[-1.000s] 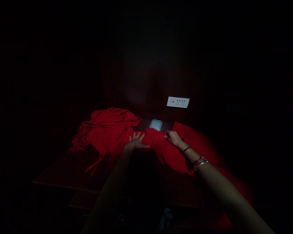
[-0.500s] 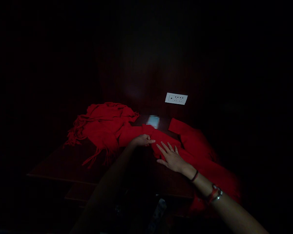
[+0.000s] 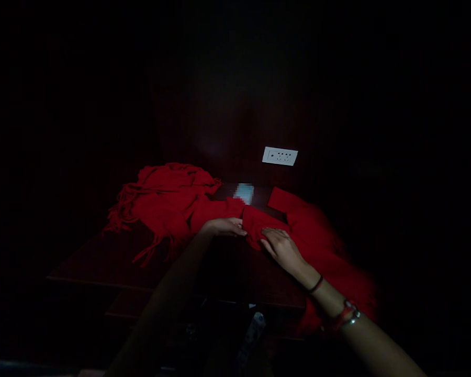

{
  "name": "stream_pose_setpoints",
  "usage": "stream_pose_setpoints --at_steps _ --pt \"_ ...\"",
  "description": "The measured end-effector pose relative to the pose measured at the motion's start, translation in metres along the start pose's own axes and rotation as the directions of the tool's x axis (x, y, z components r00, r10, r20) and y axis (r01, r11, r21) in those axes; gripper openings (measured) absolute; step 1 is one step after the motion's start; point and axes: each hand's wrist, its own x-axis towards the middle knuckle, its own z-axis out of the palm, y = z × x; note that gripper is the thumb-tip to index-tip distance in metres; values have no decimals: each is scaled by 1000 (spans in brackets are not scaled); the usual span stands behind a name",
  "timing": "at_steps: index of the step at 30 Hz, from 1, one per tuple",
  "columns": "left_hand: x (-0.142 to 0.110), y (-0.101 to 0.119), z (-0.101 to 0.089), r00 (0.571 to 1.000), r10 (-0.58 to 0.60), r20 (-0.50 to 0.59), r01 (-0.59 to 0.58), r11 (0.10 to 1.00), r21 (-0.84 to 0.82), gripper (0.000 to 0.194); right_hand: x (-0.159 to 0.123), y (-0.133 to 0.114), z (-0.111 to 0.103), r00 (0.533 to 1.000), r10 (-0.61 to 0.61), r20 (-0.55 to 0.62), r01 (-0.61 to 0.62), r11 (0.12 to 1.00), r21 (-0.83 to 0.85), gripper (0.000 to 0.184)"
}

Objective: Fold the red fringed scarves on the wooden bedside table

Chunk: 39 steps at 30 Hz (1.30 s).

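Red shawl (image 3: 172, 207) on dark table (image 3: 102, 262), left hand (image 3: 223, 226) and right hand (image 3: 284, 248) fingers clamped on its fold.

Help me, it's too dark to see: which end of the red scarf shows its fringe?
The left end of the red scarf, bunched beyond the left hand; tassels trail from it onto the table. The right end shows none.
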Motion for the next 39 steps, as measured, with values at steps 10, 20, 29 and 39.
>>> stream_pose_setpoints --at_steps 10,20,29,39 --pt "-44 7 -15 950 -280 -140 312 895 320 17 -30 10 7 925 -263 275 247 965 91 41" --pt "-24 -1 41 882 -70 -466 42 997 -70 42 -41 17 -7 996 84 33 -81 992 -94 44" --pt "-35 -8 40 956 22 -294 -73 984 -162 27 -57 61 3 893 450 -22 -437 852 -290 40" --pt "-40 -14 19 976 97 -197 -15 924 381 24 -49 91 -10 887 433 -159 -452 885 -115 24"
